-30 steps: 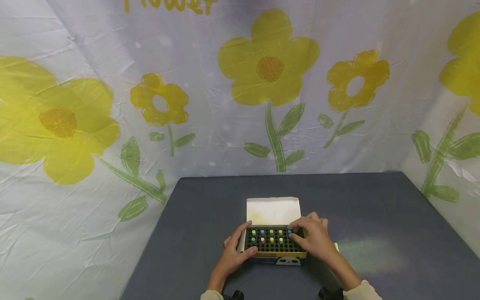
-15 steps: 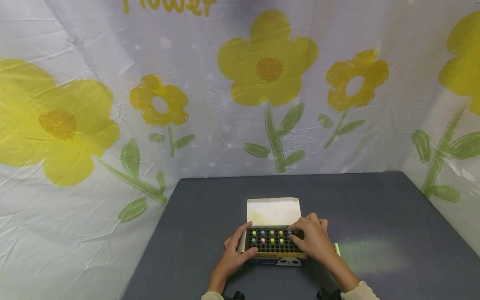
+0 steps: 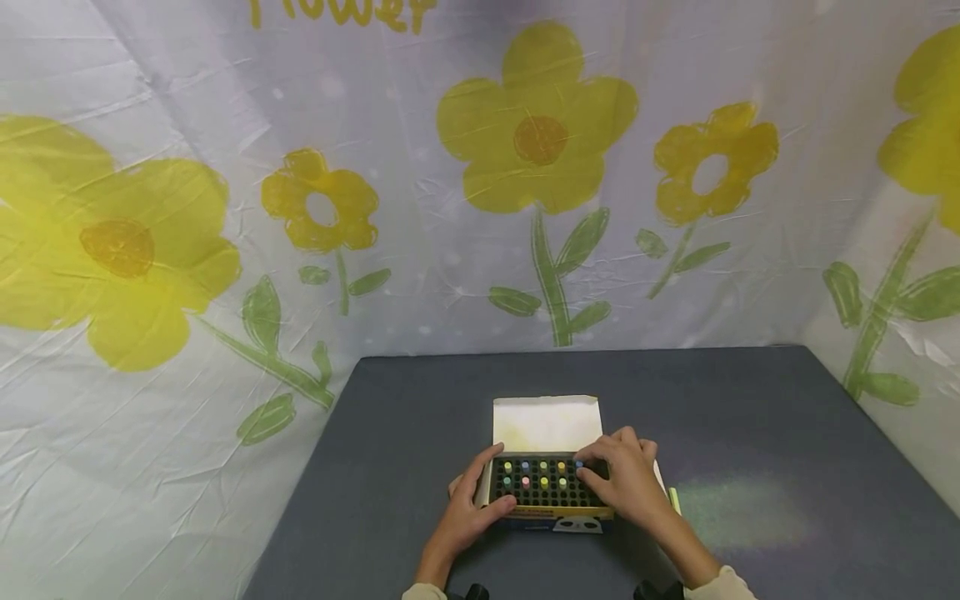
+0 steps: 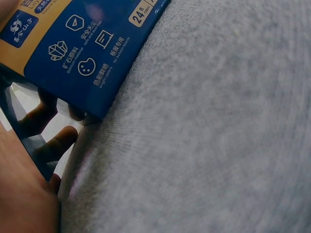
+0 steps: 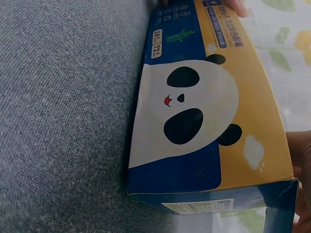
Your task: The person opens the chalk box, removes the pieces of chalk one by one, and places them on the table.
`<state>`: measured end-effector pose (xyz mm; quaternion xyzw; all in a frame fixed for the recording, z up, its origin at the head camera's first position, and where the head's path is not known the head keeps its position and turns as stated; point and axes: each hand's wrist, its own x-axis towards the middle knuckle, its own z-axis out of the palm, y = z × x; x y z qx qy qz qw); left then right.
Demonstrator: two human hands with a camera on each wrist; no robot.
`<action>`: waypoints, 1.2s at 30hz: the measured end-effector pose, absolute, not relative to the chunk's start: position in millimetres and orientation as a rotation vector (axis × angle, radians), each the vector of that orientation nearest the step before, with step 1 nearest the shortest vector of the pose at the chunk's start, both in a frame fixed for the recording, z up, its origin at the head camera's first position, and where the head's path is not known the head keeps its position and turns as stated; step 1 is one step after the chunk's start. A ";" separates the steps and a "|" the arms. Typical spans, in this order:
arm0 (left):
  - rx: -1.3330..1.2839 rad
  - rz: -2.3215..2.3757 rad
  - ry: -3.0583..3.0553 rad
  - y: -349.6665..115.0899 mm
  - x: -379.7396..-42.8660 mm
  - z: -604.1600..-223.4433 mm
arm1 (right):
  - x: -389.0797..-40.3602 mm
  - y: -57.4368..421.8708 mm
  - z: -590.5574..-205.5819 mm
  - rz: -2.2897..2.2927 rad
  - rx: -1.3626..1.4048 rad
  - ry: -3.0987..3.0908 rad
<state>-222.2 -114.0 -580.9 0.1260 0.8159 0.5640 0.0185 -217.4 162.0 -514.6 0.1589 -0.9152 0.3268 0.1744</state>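
A box of chalk (image 3: 555,521), blue and yellow with a panda face on its front, lies with its white lid (image 3: 546,423) raised. Inside sits a black holed tray (image 3: 536,498) with two short rows of coloured chalk sticks standing in it. My left hand (image 3: 467,504) grips the box's left end, thumb at the front corner and fingers along the side. At the back row's right end, my right hand (image 3: 626,475) pinches a blue chalk stick (image 3: 580,464) between thumb and forefinger; its lower part is hidden. The right wrist view shows the box front (image 5: 204,102) up close.
A yellow-green chalk stick (image 3: 674,500) lies on the dark grey table (image 3: 750,433), just right of my right wrist. A white side flap (image 3: 660,477) sticks out behind the right hand. Flower-printed cloth (image 3: 420,275) hangs behind the table.
Almost nothing differs. Both hands stay at the box, and the right thumb and forefinger remain on the blue chalk stick. The right wrist shifts very slightly left.
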 end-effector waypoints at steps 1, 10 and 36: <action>0.391 1.753 2.531 -113.8 -222.2 -580.8 | -217.3 162.1 -515.4 0.936 0.455 -2.583; 0.383 1.763 2.517 -113.6 -221.6 -578.0 | -217.9 164.4 -519.2 0.965 0.553 -2.421; 0.378 1.704 2.560 -114.9 -222.0 -576.1 | -233.2 178.2 -510.3 1.182 0.686 -1.986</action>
